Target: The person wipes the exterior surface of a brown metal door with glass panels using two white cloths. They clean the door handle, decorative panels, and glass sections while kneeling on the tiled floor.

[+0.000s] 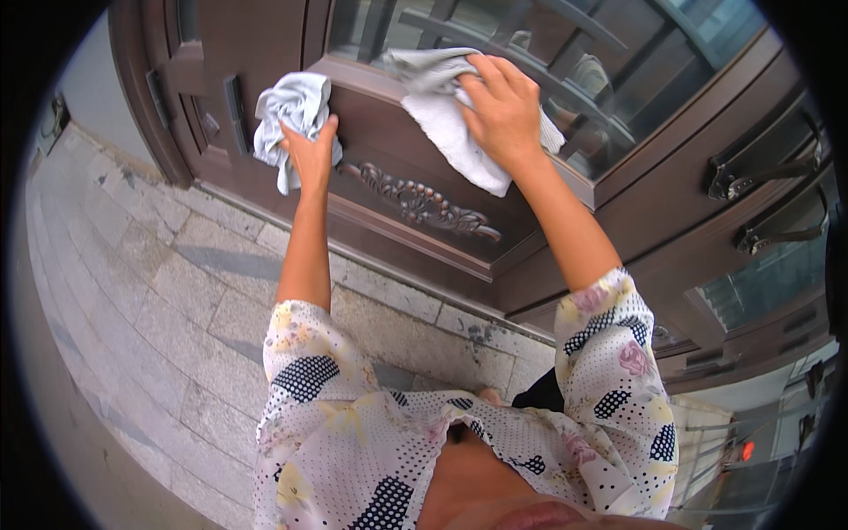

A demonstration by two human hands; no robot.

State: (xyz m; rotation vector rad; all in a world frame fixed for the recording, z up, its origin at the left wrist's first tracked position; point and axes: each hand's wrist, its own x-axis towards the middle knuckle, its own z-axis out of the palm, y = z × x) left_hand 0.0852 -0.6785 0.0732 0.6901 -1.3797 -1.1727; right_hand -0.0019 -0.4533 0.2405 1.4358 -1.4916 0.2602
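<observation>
My left hand [310,147] grips a bunched pale blue-white cloth [295,99] in front of the brown door [371,119], near a dark hinge. Farther right, my right hand [503,106] holds a white and grey cloth [457,136] at the lower edge of the door's glass pane [596,86]. One corner of this cloth hangs down over the brown panel; its grey part is blurred. Below and between my hands, a carved ornament [424,199] stands out from the panel. Whether the left cloth touches the door, I cannot tell.
Two dark door handles [762,169] jut out at the right. Stone paving [232,311] runs along the foot of the door. Dark hinges [235,114] line the left side, beside a pale wall [132,106]. A small orange-red object [748,452] shows at the lower right.
</observation>
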